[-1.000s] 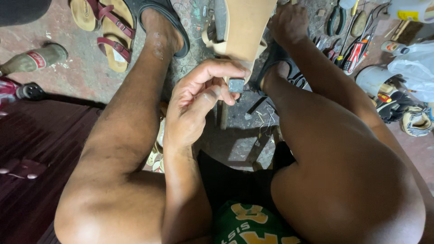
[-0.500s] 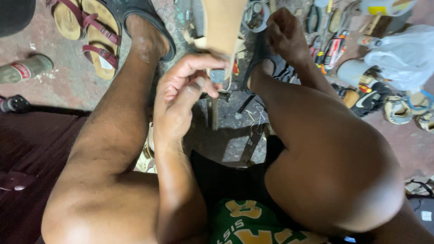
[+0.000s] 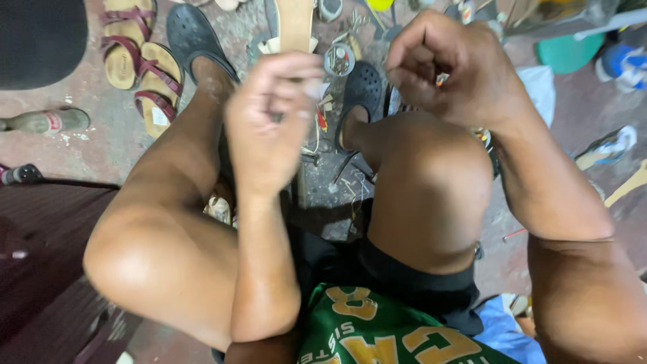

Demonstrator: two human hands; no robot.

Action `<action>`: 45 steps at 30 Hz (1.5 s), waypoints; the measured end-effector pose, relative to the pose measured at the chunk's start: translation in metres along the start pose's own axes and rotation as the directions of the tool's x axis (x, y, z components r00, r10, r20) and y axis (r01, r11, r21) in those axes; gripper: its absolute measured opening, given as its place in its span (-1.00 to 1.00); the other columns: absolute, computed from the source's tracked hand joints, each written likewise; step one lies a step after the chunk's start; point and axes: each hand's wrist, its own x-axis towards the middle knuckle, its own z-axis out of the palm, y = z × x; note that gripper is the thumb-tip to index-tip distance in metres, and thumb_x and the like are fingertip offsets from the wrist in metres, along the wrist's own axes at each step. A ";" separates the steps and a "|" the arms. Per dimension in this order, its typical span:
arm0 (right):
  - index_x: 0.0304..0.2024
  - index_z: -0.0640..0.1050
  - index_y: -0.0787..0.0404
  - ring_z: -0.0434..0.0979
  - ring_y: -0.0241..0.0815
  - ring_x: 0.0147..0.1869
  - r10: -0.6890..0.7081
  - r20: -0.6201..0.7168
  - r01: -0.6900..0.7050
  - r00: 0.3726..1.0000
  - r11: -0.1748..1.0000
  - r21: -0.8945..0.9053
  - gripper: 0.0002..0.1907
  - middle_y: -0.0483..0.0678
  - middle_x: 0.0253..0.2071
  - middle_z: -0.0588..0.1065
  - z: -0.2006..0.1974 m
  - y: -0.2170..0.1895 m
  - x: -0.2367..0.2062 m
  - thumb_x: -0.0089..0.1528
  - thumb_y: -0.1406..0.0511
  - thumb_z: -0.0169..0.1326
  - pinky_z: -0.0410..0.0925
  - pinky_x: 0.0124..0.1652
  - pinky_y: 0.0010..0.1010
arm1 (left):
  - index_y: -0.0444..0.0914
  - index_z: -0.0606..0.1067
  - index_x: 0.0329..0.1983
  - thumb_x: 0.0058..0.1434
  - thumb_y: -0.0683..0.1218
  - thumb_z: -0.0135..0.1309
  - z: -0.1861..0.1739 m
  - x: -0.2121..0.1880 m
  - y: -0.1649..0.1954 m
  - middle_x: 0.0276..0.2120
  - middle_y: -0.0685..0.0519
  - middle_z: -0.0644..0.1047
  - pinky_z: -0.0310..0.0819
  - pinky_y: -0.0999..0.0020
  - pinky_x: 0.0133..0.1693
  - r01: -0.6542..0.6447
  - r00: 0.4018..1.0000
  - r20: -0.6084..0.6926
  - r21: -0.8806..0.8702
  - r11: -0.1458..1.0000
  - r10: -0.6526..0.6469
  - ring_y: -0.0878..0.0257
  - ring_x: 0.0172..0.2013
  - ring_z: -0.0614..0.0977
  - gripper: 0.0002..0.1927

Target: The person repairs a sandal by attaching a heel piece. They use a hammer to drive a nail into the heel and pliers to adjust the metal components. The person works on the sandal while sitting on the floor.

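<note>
Right hand (image 3: pixel 458 67) has come up beside raised left hand (image 3: pixel 269 128).

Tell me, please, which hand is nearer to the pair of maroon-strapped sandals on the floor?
Left. The left hand is raised just right of the sandals; the right hand is far across, beyond both knees.

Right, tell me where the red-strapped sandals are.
In the head view the sandals lie on the floor at upper left, beside the black clog on the person's left foot and above the bottle.
</note>
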 end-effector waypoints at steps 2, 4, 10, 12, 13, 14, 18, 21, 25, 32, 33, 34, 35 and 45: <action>-0.09 0.48 0.24 0.43 -0.43 -0.35 -0.101 0.029 0.105 0.994 0.975 -0.194 -0.81 -0.20 -0.40 0.45 -0.005 -0.045 -0.012 0.36 0.46 0.26 0.31 -0.33 -0.57 | -0.32 0.54 0.08 0.42 -0.27 0.14 0.011 -0.013 0.029 -0.15 0.10 0.61 0.46 0.60 -0.22 0.010 0.998 0.064 -0.030 1.000 -0.008 0.51 -0.27 0.55 -0.80; -0.08 0.50 0.23 0.45 -0.43 -0.36 -0.148 0.055 0.158 0.987 0.939 -0.304 -0.78 -0.20 -0.41 0.44 -0.006 -0.084 -0.024 0.30 0.45 0.28 0.33 -0.32 -0.55 | -0.33 0.55 0.02 0.41 -0.24 0.16 0.015 -0.027 0.056 -0.24 0.10 0.62 0.49 0.61 -0.25 0.064 0.992 0.119 -0.103 0.993 -0.051 0.50 -0.30 0.61 -0.85; -0.09 0.52 0.22 0.40 -0.40 -0.40 -0.187 0.054 0.194 0.981 0.925 -0.328 -0.81 -0.17 -0.46 0.38 0.013 -0.149 -0.058 0.29 0.43 0.26 0.31 -0.34 -0.52 | -0.36 0.59 -0.06 0.40 -0.23 0.20 0.005 -0.066 0.100 -0.32 0.12 0.61 0.42 0.64 -0.30 0.099 0.973 0.222 -0.141 0.985 -0.066 0.53 -0.35 0.55 -0.89; -0.12 0.52 0.23 0.40 -0.41 -0.42 -0.180 0.054 0.188 0.982 0.938 -0.292 -0.83 -0.19 -0.47 0.39 0.021 -0.158 -0.069 0.29 0.42 0.26 0.31 -0.36 -0.53 | -0.35 0.59 -0.05 0.40 -0.22 0.21 0.002 -0.078 0.103 -0.31 0.13 0.60 0.39 0.64 -0.29 0.085 0.970 0.241 -0.174 0.981 -0.042 0.54 -0.34 0.51 -0.89; -0.12 0.52 0.23 0.37 -0.41 -0.42 -0.184 0.052 0.191 0.982 0.939 -0.284 -0.83 -0.19 -0.47 0.37 0.024 -0.161 -0.072 0.30 0.42 0.25 0.30 -0.36 -0.53 | -0.35 0.58 -0.05 0.39 -0.22 0.21 0.000 -0.082 0.103 -0.29 0.14 0.61 0.39 0.64 -0.27 0.074 0.966 0.258 -0.202 0.977 -0.020 0.54 -0.32 0.52 -0.88; -0.11 0.51 0.24 0.35 -0.41 -0.43 -0.185 0.051 0.192 0.981 0.942 -0.276 -0.83 -0.18 -0.48 0.35 0.027 -0.164 -0.077 0.30 0.42 0.25 0.28 -0.36 -0.54 | -0.34 0.58 -0.05 0.38 -0.21 0.21 0.000 -0.087 0.104 -0.28 0.14 0.61 0.40 0.63 -0.25 0.067 0.962 0.274 -0.228 0.971 -0.001 0.54 -0.30 0.52 -0.87; -0.09 0.49 0.26 0.25 -0.41 -0.42 -0.214 0.070 0.224 0.974 0.953 -0.205 -0.85 -0.17 -0.48 0.28 0.037 -0.172 -0.088 0.33 0.42 0.21 0.21 -0.36 -0.54 | -0.33 0.58 -0.05 0.40 -0.18 0.21 -0.003 -0.103 0.103 -0.28 0.15 0.60 0.43 0.60 -0.22 0.106 0.954 0.299 -0.296 0.949 -0.013 0.51 -0.29 0.53 -0.86; -0.09 0.48 0.26 0.24 -0.46 -0.43 -0.194 0.062 0.201 0.979 0.969 -0.146 -0.86 -0.22 -0.48 0.30 0.045 -0.173 -0.092 0.34 0.40 0.18 0.19 -0.39 -0.57 | -0.32 0.56 -0.03 0.40 -0.16 0.20 -0.004 -0.111 0.100 -0.24 0.14 0.61 0.50 0.57 -0.18 0.099 0.956 0.294 -0.333 0.938 0.004 0.49 -0.26 0.57 -0.84; -0.05 0.47 0.27 0.32 -0.50 -0.40 -0.123 0.069 0.114 0.990 0.986 0.121 -0.91 -0.22 -0.42 0.41 0.055 -0.162 -0.095 0.42 0.39 0.11 0.21 -0.39 -0.63 | -0.32 0.52 0.04 0.40 -0.14 0.20 -0.002 -0.116 0.091 -0.20 0.12 0.60 0.55 0.52 -0.14 0.145 0.959 0.284 -0.405 0.903 -0.027 0.45 -0.21 0.60 -0.78; -0.08 0.36 0.24 0.46 -0.44 -0.44 0.033 0.061 -0.066 0.998 0.725 0.686 -0.80 -0.10 -0.39 0.48 0.078 -0.114 -0.097 0.37 0.46 0.14 0.30 -0.50 -0.66 | -0.27 0.43 0.17 0.40 -0.11 0.20 0.019 -0.122 0.058 -0.14 0.10 0.55 0.59 0.47 -0.14 0.177 0.968 0.247 -0.569 0.803 -0.038 0.42 -0.19 0.59 -0.66; -0.11 0.34 0.24 0.47 -0.42 -0.42 0.055 0.049 -0.073 0.997 0.667 0.741 -0.77 -0.09 -0.37 0.48 0.081 -0.106 -0.098 0.35 0.47 0.16 0.30 -0.51 -0.64 | -0.27 0.44 0.16 0.41 -0.11 0.18 0.022 -0.124 0.052 -0.13 0.11 0.55 0.59 0.47 -0.13 0.195 0.965 0.258 -0.567 0.800 -0.053 0.42 -0.18 0.59 -0.68; -0.12 0.35 0.24 0.46 -0.42 -0.45 0.071 0.072 -0.100 0.995 0.594 0.798 -0.79 -0.09 -0.38 0.48 0.083 -0.097 -0.099 0.35 0.46 0.16 0.28 -0.52 -0.65 | -0.28 0.46 0.16 0.43 -0.11 0.17 0.025 -0.125 0.045 -0.13 0.11 0.55 0.58 0.47 -0.12 0.215 0.961 0.269 -0.564 0.797 -0.069 0.43 -0.18 0.58 -0.70; -0.13 0.36 0.24 0.45 -0.42 -0.47 0.086 0.094 -0.126 0.992 0.516 0.847 -0.80 -0.09 -0.40 0.48 0.085 -0.089 -0.099 0.34 0.46 0.16 0.27 -0.53 -0.65 | -0.28 0.47 0.15 0.44 -0.11 0.15 0.028 -0.125 0.038 -0.13 0.11 0.55 0.58 0.48 -0.11 0.236 0.956 0.282 -0.561 0.794 -0.084 0.43 -0.17 0.57 -0.72; 0.00 0.43 0.21 0.39 -0.44 -0.52 0.326 -0.119 -0.175 0.938 0.740 0.649 -0.74 -0.17 -0.34 0.49 0.110 -0.028 -0.052 0.32 0.43 0.19 0.20 -0.54 -0.60 | -0.27 0.49 0.02 0.47 -0.23 0.06 0.006 -0.082 -0.034 -0.13 0.07 0.60 0.62 0.41 -0.07 0.097 0.987 -0.079 -0.406 0.909 -0.141 0.37 -0.18 0.63 -0.89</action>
